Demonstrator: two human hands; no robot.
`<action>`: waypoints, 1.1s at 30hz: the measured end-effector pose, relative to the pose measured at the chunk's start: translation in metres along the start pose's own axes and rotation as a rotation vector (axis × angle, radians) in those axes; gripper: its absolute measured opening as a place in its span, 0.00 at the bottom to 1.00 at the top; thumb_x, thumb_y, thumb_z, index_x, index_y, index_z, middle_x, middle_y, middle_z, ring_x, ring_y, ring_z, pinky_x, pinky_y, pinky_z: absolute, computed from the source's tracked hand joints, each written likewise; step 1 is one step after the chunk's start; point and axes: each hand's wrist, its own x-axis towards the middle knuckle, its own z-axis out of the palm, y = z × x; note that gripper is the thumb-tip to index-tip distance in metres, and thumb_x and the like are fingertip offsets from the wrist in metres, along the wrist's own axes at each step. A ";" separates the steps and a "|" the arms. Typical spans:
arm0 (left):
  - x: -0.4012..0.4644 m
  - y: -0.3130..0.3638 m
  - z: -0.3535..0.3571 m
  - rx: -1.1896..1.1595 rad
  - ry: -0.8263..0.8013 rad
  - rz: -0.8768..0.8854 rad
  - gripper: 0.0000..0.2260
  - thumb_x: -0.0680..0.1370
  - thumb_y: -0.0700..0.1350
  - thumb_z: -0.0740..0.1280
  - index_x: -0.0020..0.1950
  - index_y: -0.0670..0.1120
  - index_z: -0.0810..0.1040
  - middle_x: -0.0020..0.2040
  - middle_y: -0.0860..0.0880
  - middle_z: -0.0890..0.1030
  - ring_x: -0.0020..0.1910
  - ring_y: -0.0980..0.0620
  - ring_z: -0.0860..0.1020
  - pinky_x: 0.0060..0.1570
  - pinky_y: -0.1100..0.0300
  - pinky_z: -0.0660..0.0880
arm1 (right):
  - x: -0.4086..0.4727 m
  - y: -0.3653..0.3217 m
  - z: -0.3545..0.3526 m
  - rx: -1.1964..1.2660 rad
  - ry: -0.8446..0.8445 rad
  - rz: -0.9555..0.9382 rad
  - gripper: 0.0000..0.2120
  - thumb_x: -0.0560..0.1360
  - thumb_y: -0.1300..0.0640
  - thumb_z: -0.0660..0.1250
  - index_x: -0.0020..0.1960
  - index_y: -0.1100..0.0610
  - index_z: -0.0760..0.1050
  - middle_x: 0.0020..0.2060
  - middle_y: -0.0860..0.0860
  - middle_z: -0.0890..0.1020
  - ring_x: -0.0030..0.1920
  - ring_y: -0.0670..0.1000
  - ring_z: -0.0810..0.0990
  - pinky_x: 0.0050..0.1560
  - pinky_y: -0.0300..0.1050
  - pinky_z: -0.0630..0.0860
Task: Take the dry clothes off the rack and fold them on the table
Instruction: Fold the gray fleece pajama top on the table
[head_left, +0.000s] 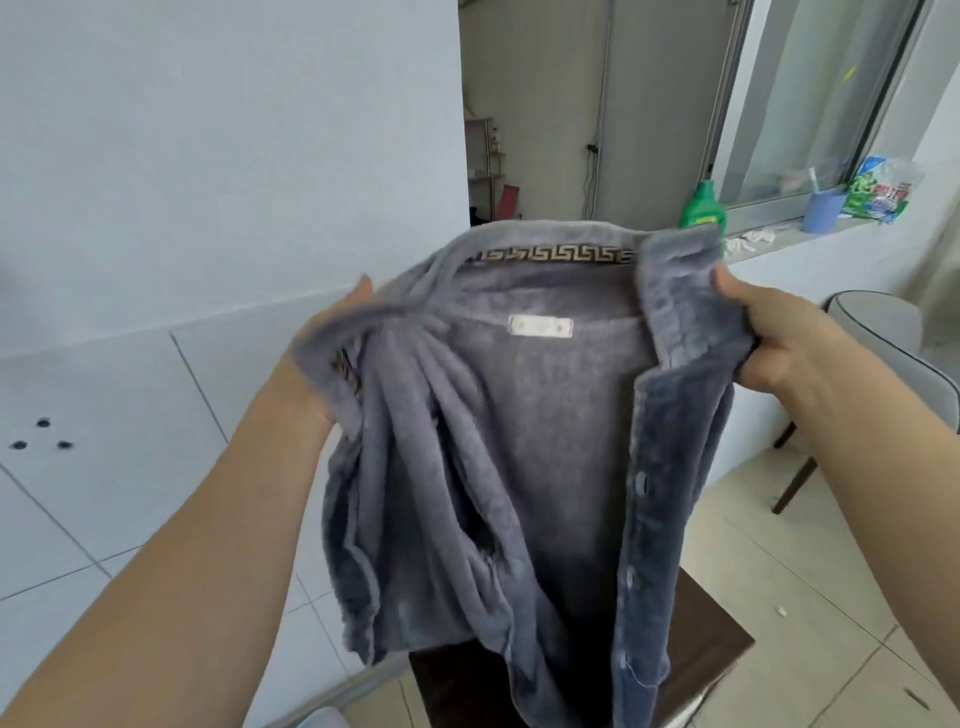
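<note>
A grey fleece shirt (519, 441) with a patterned collar band and a white label hangs open in front of me, its inside facing me. My left hand (332, 332) grips the left shoulder of the shirt. My right hand (774, 338) grips the right collar and front edge, thumb on top. The shirt's lower part hangs over a dark brown table (717, 644), most of which the cloth hides. No rack is in view.
A white tiled wall (156, 260) stands close on the left. A grey chair (893, 364) is at the right. On the window sill sit a green bottle (704, 208), a blue cup (823, 210) and a packet (883, 195). A doorway opens behind.
</note>
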 end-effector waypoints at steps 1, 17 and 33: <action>-0.001 0.000 0.000 -0.077 0.100 0.067 0.14 0.67 0.47 0.74 0.30 0.36 0.83 0.36 0.41 0.84 0.34 0.60 0.82 0.37 0.68 0.78 | 0.005 0.001 -0.005 0.075 0.035 0.077 0.11 0.81 0.54 0.59 0.55 0.58 0.76 0.40 0.52 0.85 0.39 0.48 0.84 0.40 0.44 0.81; -0.005 -0.066 0.027 -0.234 -0.266 -0.028 0.25 0.73 0.27 0.58 0.66 0.45 0.72 0.55 0.44 0.79 0.51 0.47 0.79 0.49 0.56 0.79 | -0.016 0.087 0.007 0.090 0.096 0.026 0.24 0.72 0.73 0.65 0.67 0.62 0.71 0.49 0.57 0.81 0.45 0.54 0.82 0.43 0.48 0.81; 0.107 -0.343 0.052 0.208 -0.090 -0.520 0.46 0.71 0.22 0.61 0.79 0.56 0.49 0.72 0.48 0.68 0.65 0.49 0.73 0.63 0.52 0.72 | 0.119 0.267 -0.162 -0.343 0.253 0.206 0.28 0.75 0.76 0.60 0.70 0.54 0.68 0.63 0.54 0.72 0.60 0.51 0.76 0.49 0.42 0.80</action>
